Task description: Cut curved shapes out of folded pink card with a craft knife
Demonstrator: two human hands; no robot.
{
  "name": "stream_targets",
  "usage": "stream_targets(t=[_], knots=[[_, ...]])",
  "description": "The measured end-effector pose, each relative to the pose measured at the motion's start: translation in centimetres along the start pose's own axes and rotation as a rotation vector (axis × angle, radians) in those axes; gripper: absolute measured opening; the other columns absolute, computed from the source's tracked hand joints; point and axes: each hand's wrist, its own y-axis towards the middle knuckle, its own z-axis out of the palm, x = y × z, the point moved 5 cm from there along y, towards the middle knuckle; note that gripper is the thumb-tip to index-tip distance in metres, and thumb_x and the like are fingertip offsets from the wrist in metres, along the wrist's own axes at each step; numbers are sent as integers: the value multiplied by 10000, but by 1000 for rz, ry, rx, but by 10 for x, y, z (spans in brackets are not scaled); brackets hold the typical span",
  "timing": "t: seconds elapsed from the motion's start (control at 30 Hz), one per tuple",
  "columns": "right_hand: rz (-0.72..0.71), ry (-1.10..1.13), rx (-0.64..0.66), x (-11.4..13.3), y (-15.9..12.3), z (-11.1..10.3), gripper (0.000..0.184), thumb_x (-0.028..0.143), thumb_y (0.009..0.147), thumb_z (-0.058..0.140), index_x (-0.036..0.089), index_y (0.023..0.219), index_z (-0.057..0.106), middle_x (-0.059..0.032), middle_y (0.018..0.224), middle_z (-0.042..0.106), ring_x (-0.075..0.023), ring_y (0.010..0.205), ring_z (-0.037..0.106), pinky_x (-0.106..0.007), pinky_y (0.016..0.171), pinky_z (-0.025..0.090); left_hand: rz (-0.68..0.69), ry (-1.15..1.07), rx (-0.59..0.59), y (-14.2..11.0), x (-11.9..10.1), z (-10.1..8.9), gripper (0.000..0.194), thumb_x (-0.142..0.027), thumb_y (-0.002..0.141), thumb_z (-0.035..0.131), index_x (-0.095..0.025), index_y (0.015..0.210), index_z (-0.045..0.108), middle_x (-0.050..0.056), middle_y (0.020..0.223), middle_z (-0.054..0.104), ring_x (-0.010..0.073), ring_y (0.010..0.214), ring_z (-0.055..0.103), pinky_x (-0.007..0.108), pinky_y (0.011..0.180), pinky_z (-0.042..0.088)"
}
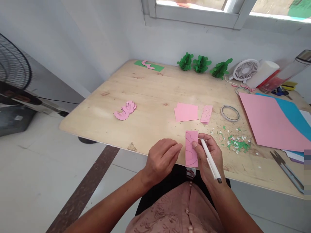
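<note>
My right hand grips a pink paper strip with curved outlines drawn on it, and a white pen lies across the same hand with its dark end toward me. Just left of the strip is my left hand, its fingers curled together, apart from the paper and with nothing showing in them. Beyond the strip, a plain pink paper piece rests on the table beside a smaller pink piece with drawn curves. Scalloped pink cutouts lie in a stack further left.
Green paper trees stand along the wall near a small white fan. A tape roll and green scraps lie to the right. Snips and large coloured sheets are at the table's right side.
</note>
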Motion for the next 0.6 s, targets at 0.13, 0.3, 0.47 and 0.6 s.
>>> stream_targets(t=[0.13,0.3,0.47,0.6], knots=[[21,7,8,-1,0,1,373,326,671,800,236,978,610,37,739,551,-96,616,503,-213,547,430,60,46,21,3,7,-2,174,-84,886,547,-176,1029,579,55,837,651,165,795,621,293,694,532],[-17,-86,-3,3,-1,5,361,346,659,798,238,956,622,30,750,562,-107,631,519,-217,542,430,190,84,81,5,16,-8,172,-63,878,542,-167,1011,571,68,856,675,175,836,626,321,751,538],[-70,-220,30,0,1,9,302,362,721,740,228,958,610,23,755,570,-123,651,539,-240,572,447,224,92,171,3,26,-8,175,-50,877,534,-153,1010,584,80,882,690,189,854,625,331,736,526],[-110,-272,36,-7,3,8,254,334,759,700,222,968,608,25,746,576,-125,643,550,-251,592,455,302,57,222,0,24,-3,170,-73,907,506,-143,1039,589,101,954,702,205,900,634,353,743,524]])
